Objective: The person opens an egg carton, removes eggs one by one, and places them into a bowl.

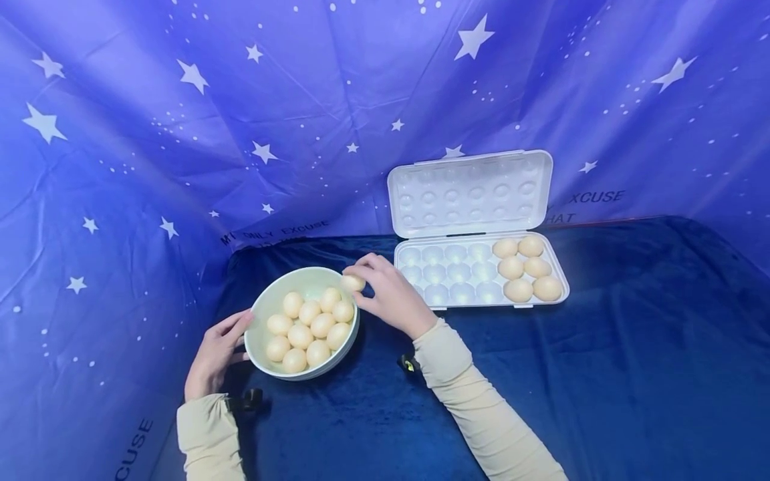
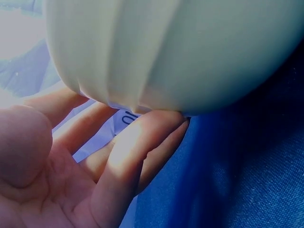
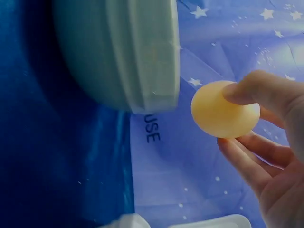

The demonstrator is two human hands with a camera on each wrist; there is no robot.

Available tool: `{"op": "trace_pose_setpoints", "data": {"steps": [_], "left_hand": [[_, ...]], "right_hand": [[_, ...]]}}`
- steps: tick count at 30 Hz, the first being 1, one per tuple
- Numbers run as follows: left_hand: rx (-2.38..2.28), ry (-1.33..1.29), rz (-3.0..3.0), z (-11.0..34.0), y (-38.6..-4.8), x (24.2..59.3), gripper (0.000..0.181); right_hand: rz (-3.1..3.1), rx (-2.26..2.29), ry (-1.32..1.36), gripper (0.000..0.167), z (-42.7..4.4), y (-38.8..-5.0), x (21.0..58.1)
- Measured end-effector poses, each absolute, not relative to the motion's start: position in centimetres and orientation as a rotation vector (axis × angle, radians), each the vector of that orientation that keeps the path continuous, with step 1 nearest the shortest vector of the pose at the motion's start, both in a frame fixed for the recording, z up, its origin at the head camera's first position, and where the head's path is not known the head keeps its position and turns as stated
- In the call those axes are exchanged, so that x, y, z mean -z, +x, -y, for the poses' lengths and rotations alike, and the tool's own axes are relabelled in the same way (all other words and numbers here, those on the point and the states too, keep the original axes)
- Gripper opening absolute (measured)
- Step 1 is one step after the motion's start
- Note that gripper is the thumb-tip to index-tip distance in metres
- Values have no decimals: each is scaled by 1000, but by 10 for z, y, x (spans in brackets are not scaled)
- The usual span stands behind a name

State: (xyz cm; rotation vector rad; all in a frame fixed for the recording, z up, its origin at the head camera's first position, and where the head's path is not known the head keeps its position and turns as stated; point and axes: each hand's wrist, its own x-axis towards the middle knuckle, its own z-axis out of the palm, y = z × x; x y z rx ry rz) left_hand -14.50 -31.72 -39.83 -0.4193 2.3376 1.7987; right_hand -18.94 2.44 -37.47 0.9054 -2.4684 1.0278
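Observation:
My right hand [image 1: 391, 294] pinches a pale egg [image 3: 213, 114] between thumb and fingers, just above and beside the right rim of a light green bowl [image 1: 259, 341]. In the right wrist view the egg is apart from the bowl's ribbed side. Several more eggs [image 1: 301, 336] lie inside the bowl. My left hand [image 1: 213, 354] holds the bowl at its left side, fingers against the wall and rim. To the right stands a white plastic egg carton [image 1: 458, 272], its lid raised. Eggs [image 1: 511, 268] fill the two right-hand columns; the other cups hold none.
The carton's lid [image 1: 469, 194] leans back near the starry blue curtain [image 1: 337, 100]. Dark blue cloth [image 1: 631, 347] covers the table beneath the bowl and carton. Curtain also hangs along the left side.

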Motion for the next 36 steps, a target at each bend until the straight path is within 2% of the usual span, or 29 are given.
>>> {"op": "trace_pose_setpoints", "data": {"steps": [12, 21, 30, 36], "left_hand": [[-1812, -383, -2337, 317, -146, 396, 65], [-1786, -389, -2339, 316, -147, 396, 69], [-1777, -405, -2341, 318, -148, 398, 69], [-1772, -407, -2337, 319, -146, 398, 68]], "right_hand": [[2653, -874, 1084, 35, -7, -182, 380], [2688, -598, 1094, 34, 5, -179, 384], [2647, -407, 1057, 17, 14, -171, 391], [2625, -414, 1058, 16, 16, -171, 393]]}}
